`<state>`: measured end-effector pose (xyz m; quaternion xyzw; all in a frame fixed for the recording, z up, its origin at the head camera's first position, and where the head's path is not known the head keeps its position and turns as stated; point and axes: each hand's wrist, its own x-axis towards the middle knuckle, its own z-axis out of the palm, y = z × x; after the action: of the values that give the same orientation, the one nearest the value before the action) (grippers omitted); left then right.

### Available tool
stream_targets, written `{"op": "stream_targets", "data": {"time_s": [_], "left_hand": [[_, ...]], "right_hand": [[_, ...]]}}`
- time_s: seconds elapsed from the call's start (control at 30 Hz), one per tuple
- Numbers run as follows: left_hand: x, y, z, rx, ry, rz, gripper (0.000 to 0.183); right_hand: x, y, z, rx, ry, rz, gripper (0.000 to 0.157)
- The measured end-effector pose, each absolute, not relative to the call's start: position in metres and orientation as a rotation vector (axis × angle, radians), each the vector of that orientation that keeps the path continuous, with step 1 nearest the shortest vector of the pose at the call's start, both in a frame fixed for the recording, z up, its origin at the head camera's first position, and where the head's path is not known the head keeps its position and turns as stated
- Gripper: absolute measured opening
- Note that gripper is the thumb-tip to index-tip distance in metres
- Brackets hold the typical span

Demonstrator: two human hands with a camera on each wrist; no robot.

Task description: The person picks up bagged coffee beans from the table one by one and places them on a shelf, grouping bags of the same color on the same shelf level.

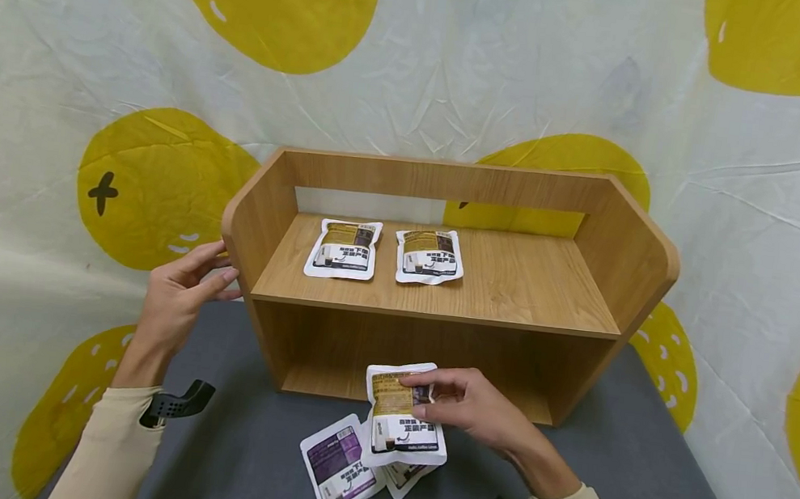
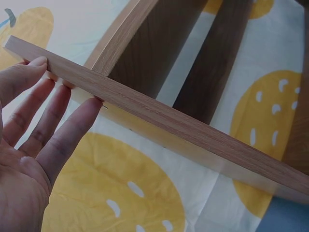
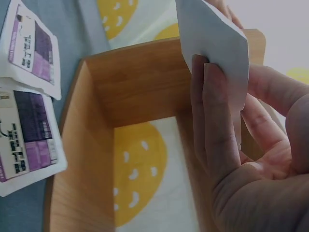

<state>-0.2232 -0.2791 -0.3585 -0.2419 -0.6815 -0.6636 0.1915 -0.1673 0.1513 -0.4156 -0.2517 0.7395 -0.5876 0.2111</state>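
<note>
My right hand (image 1: 482, 408) pinches a gold-and-white pouch (image 1: 392, 427) between thumb and fingers, in front of the wooden shelf (image 1: 429, 316). The pouch's plain white back (image 3: 215, 43) shows in the right wrist view. Below it on the table lie a purple-and-white pouch (image 1: 342, 471) and another pouch (image 1: 403, 482), mostly covered in the head view. On the shelf's upper board, two gold-and-white pouches (image 1: 344, 250) lie side by side, left of the middle. With fairly straight fingers, my left hand (image 2: 36, 140) touches the shelf's left side panel (image 2: 145, 108) at its edge.
The shelf stands on a dark grey table (image 1: 242, 428), its lower compartment (image 1: 426, 350) facing me. Close behind hangs a pale curtain (image 1: 464, 61) with large yellow shapes. The shelf's right side panel (image 1: 636, 258) rises above the upper board.
</note>
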Motion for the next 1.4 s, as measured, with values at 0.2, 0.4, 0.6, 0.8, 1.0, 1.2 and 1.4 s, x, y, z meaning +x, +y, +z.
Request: {"op": "stream_targets", "data": {"time_s": [0.2,0.4,0.6,0.8,1.0,1.2,1.4], "left_hand": [[-0.223,-0.279,-0.358,-0.681,-1.914,-1.866,0.046],[-0.222,-0.278,-0.357,-0.676,-1.917,-1.858,0.046],[-0.222,-0.279,-0.358,-0.679,-1.913,-1.856,0.046],[-0.222,-0.279,-0.358,-0.694,-1.902,-1.867,0.046],[-0.222,-0.279,-0.358,-0.696,-1.901,-1.865,0.046],[-0.221,-0.278,-0.357,-0.687,-1.907,-1.864,0.046],[-0.222,-0.278,-0.357,-0.681,-1.91,-1.86,0.046]], "right_hand": [[-0.165,0.154,-0.403,-0.684,2.062,-1.652,0.038],[-0.162,0.157,-0.391,-0.682,2.071,-1.663,0.038],[-0.162,0.16,-0.383,-0.676,2.08,-1.673,0.039],[-0.162,0.165,-0.374,-0.638,2.023,-1.721,0.042],[-0.164,0.174,-0.36,-0.644,2.076,-1.731,0.043],[-0.166,0.182,-0.349,-0.627,2.14,-1.736,0.046],[-0.169,0.19,-0.339,-0.622,2.246,-1.718,0.046]]}}
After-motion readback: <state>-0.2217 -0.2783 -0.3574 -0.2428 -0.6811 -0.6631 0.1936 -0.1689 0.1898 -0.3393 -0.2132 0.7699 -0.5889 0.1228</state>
